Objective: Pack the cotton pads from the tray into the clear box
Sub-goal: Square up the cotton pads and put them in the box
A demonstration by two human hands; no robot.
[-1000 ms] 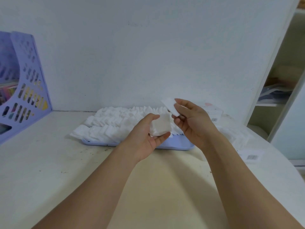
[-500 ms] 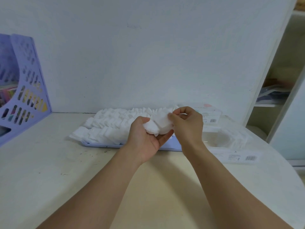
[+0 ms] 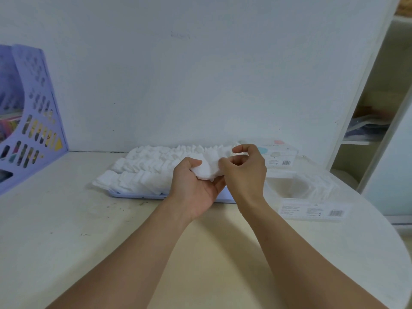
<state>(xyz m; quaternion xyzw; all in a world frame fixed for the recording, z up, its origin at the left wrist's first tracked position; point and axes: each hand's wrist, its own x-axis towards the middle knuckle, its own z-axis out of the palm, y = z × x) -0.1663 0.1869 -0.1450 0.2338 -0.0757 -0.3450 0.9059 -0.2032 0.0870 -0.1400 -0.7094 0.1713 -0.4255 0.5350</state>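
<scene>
The step in hand looks like gathering: a small stack of cotton pads [image 3: 208, 168] is being squared up between both hands above the near right corner of the tray [image 3: 138, 195], before it goes into the clear box [image 3: 298, 186]. The left hand [image 3: 196, 186] cups the stack from below, palm up, its fingers and thumb curled round it. The right hand [image 3: 243, 170] has its fingers curled and its fingertips pinching the stack's right edge; both grips are closed on the pads.

The next move, as I judge it, calls for carrying the stack to the right of the tray and lowering it into the box without letting the soft pads fan out or slip, so the pinch needs to stay even.

The pads are white, thin, square and fluffy, lying in overlapping rows that cover most of the tray. The tray is shallow, pale lilac plastic. The box, just right of the tray, is transparent hard plastic with barcode labels and already holds a row of pads. All sit on a pale, scuffed bench [image 3: 66, 230].
</scene>
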